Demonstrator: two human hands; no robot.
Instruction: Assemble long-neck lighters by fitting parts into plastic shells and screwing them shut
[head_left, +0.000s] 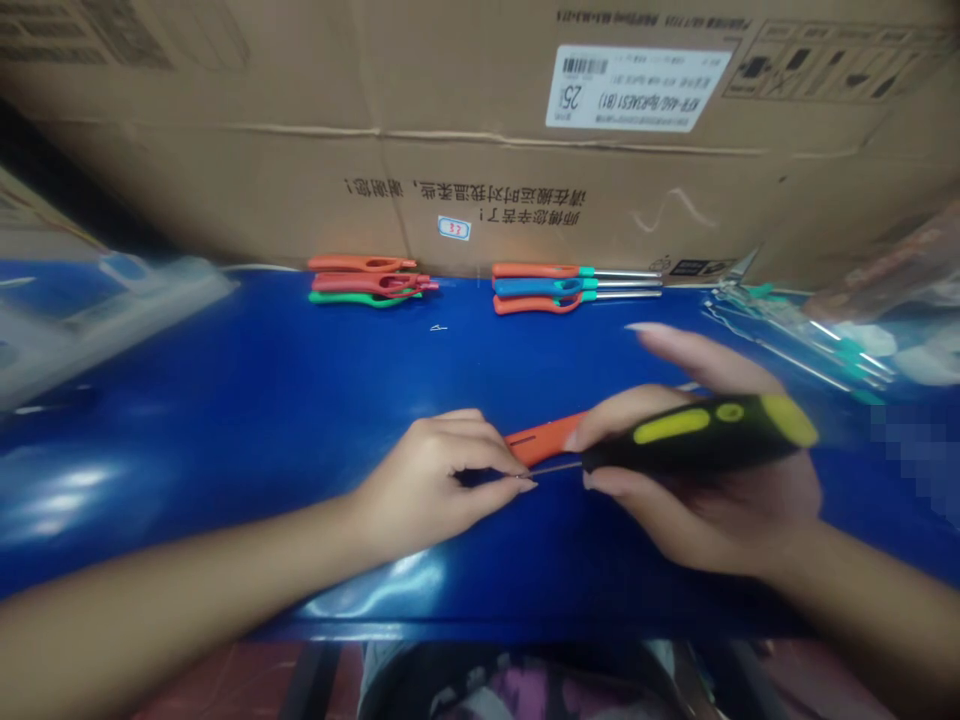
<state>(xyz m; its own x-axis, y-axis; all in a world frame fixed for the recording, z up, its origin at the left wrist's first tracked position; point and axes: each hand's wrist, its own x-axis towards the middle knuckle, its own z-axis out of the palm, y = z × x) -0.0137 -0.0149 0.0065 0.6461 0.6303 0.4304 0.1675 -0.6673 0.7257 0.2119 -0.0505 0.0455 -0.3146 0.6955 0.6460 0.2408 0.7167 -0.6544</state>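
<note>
My right hand [712, 490] is wrapped round a black and yellow electric screwdriver [705, 432] that lies level, its thin bit pointing left. My left hand [439, 480] is closed in a pinch right at the bit's tip; what it pinches is too small to make out. An orange plastic handle piece [541, 440] lies just behind the bit, between both hands, on the blue table [247, 400].
At the back lie a stack of orange and green handle halves [367, 280] and three finished tools with metal shafts [574, 288]. Loose metal shafts with green ends [817, 350] lie at the right. A large cardboard box [480, 130] walls off the back.
</note>
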